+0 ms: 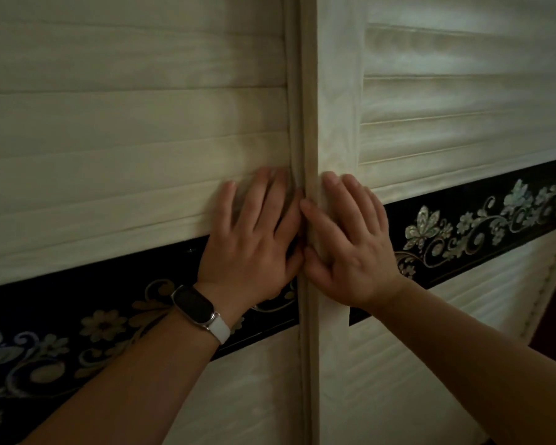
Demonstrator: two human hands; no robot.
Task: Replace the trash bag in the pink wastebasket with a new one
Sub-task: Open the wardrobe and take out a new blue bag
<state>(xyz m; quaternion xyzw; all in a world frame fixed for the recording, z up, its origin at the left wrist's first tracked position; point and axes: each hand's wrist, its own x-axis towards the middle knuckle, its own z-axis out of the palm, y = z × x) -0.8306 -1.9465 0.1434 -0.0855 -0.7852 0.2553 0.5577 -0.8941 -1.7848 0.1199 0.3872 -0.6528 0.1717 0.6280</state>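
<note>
Flatly, left hand point(254, 248) and right hand point(350, 252) press the louvered doors point(126, 149) — fingers point(257, 200) spread — flanking the seam point(308, 107).

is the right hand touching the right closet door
Touching. The head view shows the right hand lying flat against the right closet door, on its frame, fingers straight.

Two cream louvred doors fill the view, the left door point(135, 130) and the right door point(463, 91) meeting at a vertical seam. A dark band with pale floral inlay point(463, 226) crosses both. The left hand point(254, 239) and right hand point(350, 248) press flat against the doors — fingers straight, side by side at the seam. A smart band with a white strap point(203, 309) sits on the left wrist.
</note>
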